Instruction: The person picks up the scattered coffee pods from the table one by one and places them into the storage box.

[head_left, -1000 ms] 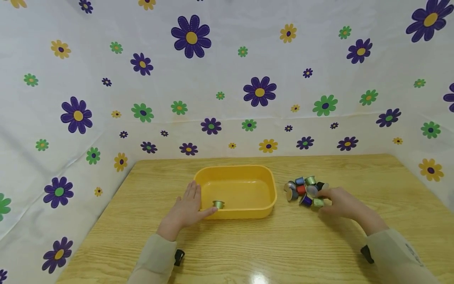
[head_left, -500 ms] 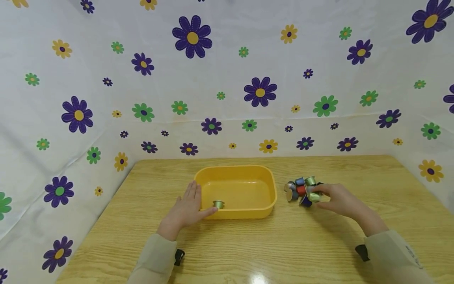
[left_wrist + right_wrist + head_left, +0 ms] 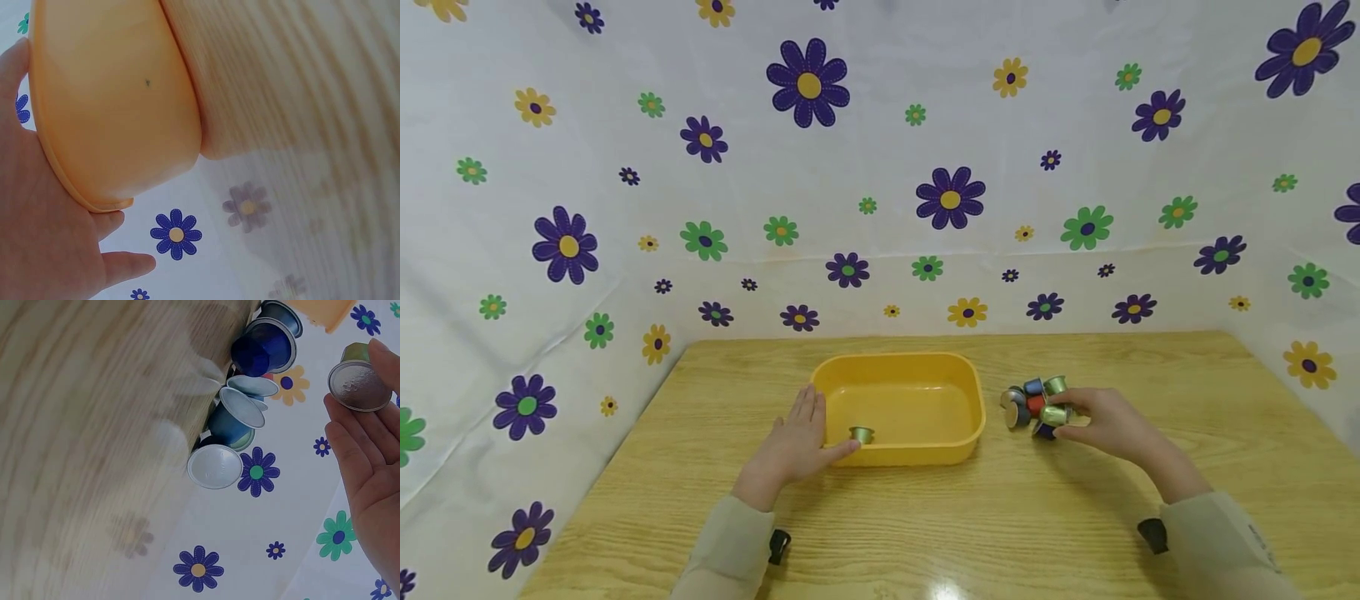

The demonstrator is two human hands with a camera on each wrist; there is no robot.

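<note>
My left hand (image 3: pixel 790 446) rests on the left front corner of a yellow plastic bin (image 3: pixel 902 455), fingers straight along its left side and thumb along the front rim. One green coffee capsule (image 3: pixel 862 435) lies inside, near that thumb. Between thumb and fingers, my right hand (image 3: pixel 1116 423) pinches another green coffee capsule (image 3: pixel 1055 415); its foil lid shows in the right wrist view. That hand is raised just over a pile of capsules, including a red capsule (image 3: pixel 1035 406), a light blue capsule (image 3: pixel 1033 386) and a dark blue capsule (image 3: pixel 259 350). The hand partly hides the pile's right side.
The bin and capsules are on a wooden table (image 3: pixel 880 533), the pile to the right of the bin. A white cloth (image 3: pixel 865 150) with printed flowers hangs behind and at both sides. The bin's right wall (image 3: pixel 979 408) stands between the pile and the bin's inside.
My right hand has lifted a green capsule off the near right of the pile and moved slightly left with it. The left hand and bin have stayed in place.
</note>
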